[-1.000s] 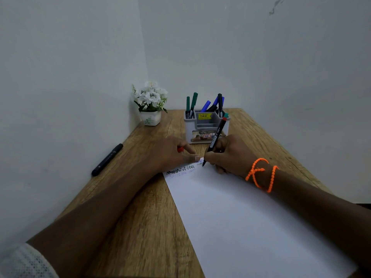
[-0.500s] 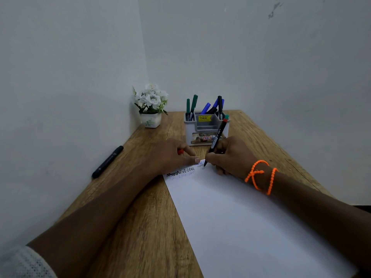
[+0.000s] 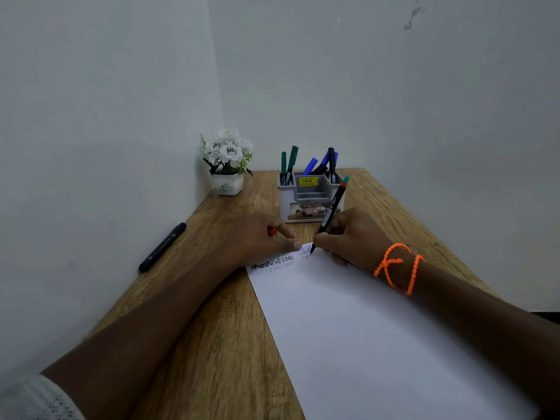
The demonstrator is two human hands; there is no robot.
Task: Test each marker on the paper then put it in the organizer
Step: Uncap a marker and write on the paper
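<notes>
I am gripping the marker (image 3: 331, 214) in my right hand (image 3: 348, 234), its tip touching the paper (image 3: 378, 344) just left of my fingers (image 3: 321, 238), its long axis tilting up toward the organizer (image 3: 309, 197) just beyond. My left hand (image 3: 257, 237) is pinching what looks like its red cap (image 3: 271, 231).

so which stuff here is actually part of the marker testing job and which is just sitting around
Part of the job:
- marker gripped in the right hand, tip on the paper
- red cap held in the left hand
- organizer with markers already in it
- black marker lying by the wall

Just lying about:
- flower pot
- orange bracelet
</notes>
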